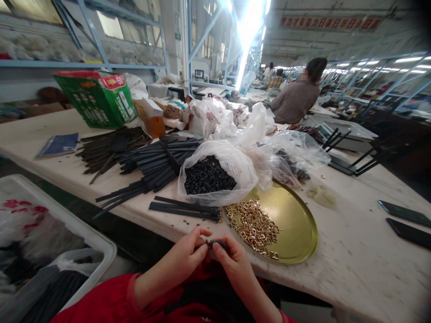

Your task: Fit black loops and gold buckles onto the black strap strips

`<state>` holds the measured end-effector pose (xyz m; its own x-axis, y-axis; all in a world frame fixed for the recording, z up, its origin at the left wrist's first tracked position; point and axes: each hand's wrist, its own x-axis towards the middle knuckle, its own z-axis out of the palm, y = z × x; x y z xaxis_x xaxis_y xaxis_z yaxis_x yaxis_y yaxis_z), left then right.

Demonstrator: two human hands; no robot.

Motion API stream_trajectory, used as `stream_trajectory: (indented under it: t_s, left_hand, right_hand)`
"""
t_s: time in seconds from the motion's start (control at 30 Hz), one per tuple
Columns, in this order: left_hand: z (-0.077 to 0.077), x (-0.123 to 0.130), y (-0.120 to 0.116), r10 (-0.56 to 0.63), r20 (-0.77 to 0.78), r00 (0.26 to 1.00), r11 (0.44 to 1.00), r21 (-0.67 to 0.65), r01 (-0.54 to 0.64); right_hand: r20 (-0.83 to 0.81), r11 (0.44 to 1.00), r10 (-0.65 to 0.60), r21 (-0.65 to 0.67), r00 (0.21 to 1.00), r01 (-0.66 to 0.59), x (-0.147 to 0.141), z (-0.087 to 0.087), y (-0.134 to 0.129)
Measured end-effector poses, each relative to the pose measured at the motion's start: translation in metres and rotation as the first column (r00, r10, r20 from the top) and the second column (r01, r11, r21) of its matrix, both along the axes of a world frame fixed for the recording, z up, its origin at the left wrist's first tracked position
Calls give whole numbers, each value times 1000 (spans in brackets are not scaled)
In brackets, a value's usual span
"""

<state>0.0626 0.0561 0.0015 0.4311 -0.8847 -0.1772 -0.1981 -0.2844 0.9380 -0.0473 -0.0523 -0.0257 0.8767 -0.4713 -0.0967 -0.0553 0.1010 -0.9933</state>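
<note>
Black narrow strip (213, 243) is pinched by both left hand (190, 250) and right hand (232, 255); small gold-coloured metal buckles (257, 224) lie right of the grip.

Remotely, I see a factory workshop: flat black straps (158, 161) heaped on a long off-white worktable (357, 233), blue metal racks (93, 35), a long red lettered banner (330, 23), a person in brown (293, 102).
</note>
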Motion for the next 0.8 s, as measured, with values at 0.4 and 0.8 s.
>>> stream_trajectory:
  t_s: [0.4,0.8]
  left_hand:
    - [6,-7,10,-71,7,997,997,25,71]
    - [4,-11,7,-11,229,973,973,226,-42]
  right_hand:
    - [-49,927,124,363,991,-98,-19,3,-2]
    - [98,861,5,505,995,-54,-20,-8,12]
